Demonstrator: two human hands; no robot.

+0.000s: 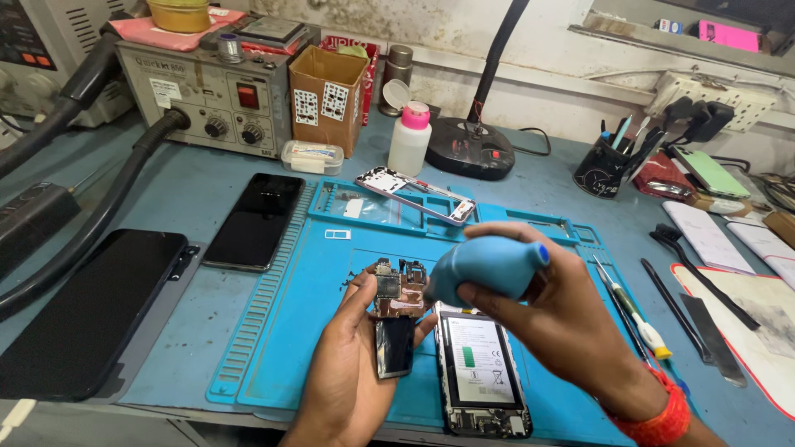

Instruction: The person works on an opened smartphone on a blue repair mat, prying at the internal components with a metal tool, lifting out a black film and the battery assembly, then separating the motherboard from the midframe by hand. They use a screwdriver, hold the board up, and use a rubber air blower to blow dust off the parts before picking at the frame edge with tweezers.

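Observation:
My left hand [352, 364] holds a small phone circuit board [396, 298] with a dark part hanging below it, raised over the blue work mat [281, 331]. My right hand [563, 319] grips a blue rubber air blower [484, 266], its nozzle pointing left and nearly touching the board. An opened phone body with a battery [479, 368] lies on the mat under my hands. A metal phone frame [414, 194] rests at the mat's far edge.
A black phone [257, 217] and a large dark screen panel [83, 310] lie on the left. A rework station [203, 95], cardboard box [325, 98] and white bottle [410, 139] stand behind. A screwdriver [633, 310], brush [700, 273], blade [714, 339] and pen cup [603, 165] are on the right.

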